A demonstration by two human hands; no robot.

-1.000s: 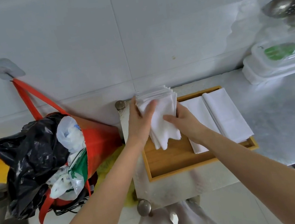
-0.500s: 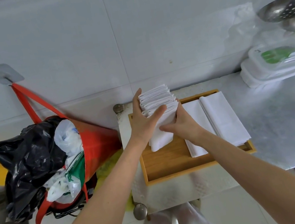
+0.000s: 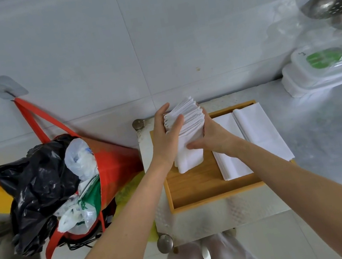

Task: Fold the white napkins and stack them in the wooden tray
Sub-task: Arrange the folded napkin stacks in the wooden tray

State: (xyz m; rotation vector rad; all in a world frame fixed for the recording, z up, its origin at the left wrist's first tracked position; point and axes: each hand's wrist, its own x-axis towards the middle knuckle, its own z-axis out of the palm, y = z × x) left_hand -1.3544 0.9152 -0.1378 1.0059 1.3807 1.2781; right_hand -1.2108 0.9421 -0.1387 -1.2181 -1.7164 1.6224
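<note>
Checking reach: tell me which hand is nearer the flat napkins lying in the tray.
Right. The right hand sits beside the flat napkins; the left hand is across the held stack.

Left: red bag (image 3: pixel 111 160) hanging from wall hook (image 3: pixel 3 87), stuffed with black bag (image 3: pixel 36 187).
Right: stacked white containers (image 3: pixel 318 78) on tabletop (image 3: pixel 328 147).
Above: metal skimmer (image 3: pixel 326 3).

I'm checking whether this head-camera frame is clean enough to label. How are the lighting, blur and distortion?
Head view: soft, even light, faint shadows; wide-angle bending curves the wall tile lines; mild glare on the embossed metal table top; the perforated steel ladle at the right edge is soft; the white napkin bundle and wooden tray are sharp.
</note>
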